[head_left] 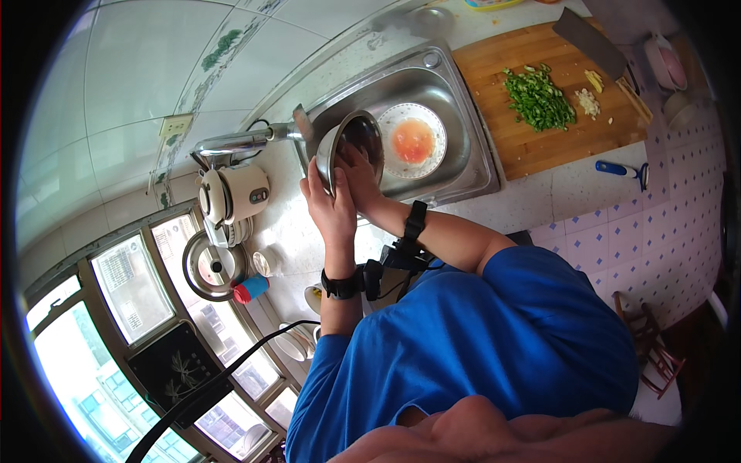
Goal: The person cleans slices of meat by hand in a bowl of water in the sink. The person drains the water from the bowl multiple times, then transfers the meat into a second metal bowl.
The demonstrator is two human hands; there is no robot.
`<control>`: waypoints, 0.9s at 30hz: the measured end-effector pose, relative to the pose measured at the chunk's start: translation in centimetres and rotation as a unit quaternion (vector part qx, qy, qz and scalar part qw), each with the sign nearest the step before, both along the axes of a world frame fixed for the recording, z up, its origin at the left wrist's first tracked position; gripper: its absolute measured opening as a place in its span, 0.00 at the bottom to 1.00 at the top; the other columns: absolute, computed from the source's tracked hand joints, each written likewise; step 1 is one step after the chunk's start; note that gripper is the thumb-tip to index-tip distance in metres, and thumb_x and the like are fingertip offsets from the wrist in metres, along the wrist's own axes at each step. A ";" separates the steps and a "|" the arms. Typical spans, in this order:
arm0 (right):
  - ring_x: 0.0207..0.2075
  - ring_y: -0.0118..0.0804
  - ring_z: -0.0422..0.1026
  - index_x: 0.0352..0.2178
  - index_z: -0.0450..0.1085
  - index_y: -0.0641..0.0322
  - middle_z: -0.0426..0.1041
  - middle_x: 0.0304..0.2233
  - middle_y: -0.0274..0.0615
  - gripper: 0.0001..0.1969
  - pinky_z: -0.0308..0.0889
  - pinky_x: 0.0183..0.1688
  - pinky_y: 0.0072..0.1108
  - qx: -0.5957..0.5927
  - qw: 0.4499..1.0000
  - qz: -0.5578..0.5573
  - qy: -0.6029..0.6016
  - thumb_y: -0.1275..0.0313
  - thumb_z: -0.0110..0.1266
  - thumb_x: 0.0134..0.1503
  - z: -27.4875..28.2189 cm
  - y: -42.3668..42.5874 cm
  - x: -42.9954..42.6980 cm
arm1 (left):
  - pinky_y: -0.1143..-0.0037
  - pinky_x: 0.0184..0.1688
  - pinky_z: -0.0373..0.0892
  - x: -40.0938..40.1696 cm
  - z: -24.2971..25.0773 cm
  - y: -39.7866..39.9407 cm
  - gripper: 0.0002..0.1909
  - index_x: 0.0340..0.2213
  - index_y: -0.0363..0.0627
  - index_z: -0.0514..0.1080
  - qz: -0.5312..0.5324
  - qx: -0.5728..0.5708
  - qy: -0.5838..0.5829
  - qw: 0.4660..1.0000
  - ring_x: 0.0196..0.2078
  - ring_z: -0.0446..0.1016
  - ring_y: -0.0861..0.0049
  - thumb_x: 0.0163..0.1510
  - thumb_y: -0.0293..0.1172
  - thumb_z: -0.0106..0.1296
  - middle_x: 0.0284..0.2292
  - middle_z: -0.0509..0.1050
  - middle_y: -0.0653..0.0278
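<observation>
A stainless steel bowl (379, 136) is tipped on its side over the left part of the sink (463, 156), beside the faucet (283, 132). My left hand (331, 205) holds its outside and lower rim. Inside its mouth are the fingers of my right hand (360, 184), against the inner wall; shadow partly hides them, so their grip is unclear. Right of the bowl, a white patterned bowl (441, 140) stands in the sink with orange-red, wet-looking contents (413, 142).
Right of the sink lies a wooden cutting board (486, 75) with chopped green vegetable (539, 97), minced pale pieces (587, 104) and a cleaver (590, 43). A blue-handled peeler (613, 169) is near the counter edge. Left stand a cream kettle-like appliance (234, 194) and a steel lid (194, 266).
</observation>
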State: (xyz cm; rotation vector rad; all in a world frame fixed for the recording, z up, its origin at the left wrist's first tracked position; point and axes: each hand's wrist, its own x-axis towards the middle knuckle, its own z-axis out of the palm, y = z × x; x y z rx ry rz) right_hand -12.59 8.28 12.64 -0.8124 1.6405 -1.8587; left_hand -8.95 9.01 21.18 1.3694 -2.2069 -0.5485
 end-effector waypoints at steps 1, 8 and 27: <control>0.49 0.42 0.61 0.39 0.71 0.51 0.65 0.47 0.39 0.13 0.45 0.56 0.33 0.000 1.000 0.000 0.000 0.66 0.43 0.55 -0.2 -0.1 0.1 | 0.71 0.39 0.64 0.0 0.0 0.0 0.26 0.49 0.32 0.61 0.000 0.000 0.000 1.000 0.35 0.67 0.62 0.55 0.39 0.48 0.35 0.64 0.51; 0.49 0.43 0.61 0.40 0.71 0.50 0.65 0.48 0.40 0.13 0.46 0.57 0.35 -0.002 0.995 0.050 -0.088 0.65 0.42 0.55 -0.1 -0.1 -0.5 | 0.71 0.41 0.64 0.0 -0.3 -0.3 0.25 0.49 0.33 0.61 -0.004 0.009 0.009 1.000 0.37 0.67 0.61 0.55 0.39 0.48 0.36 0.64 0.51; 0.49 0.54 0.63 0.47 0.66 0.54 0.64 0.48 0.53 0.19 0.61 0.48 0.39 0.311 0.798 0.389 0.339 0.64 0.48 0.52 3.5 3.2 -5.3 | 0.67 0.55 0.59 4.7 -11.3 0.2 0.27 0.53 0.43 0.57 0.110 0.499 0.615 0.600 0.53 0.64 0.67 0.61 0.49 0.32 0.51 0.64 0.60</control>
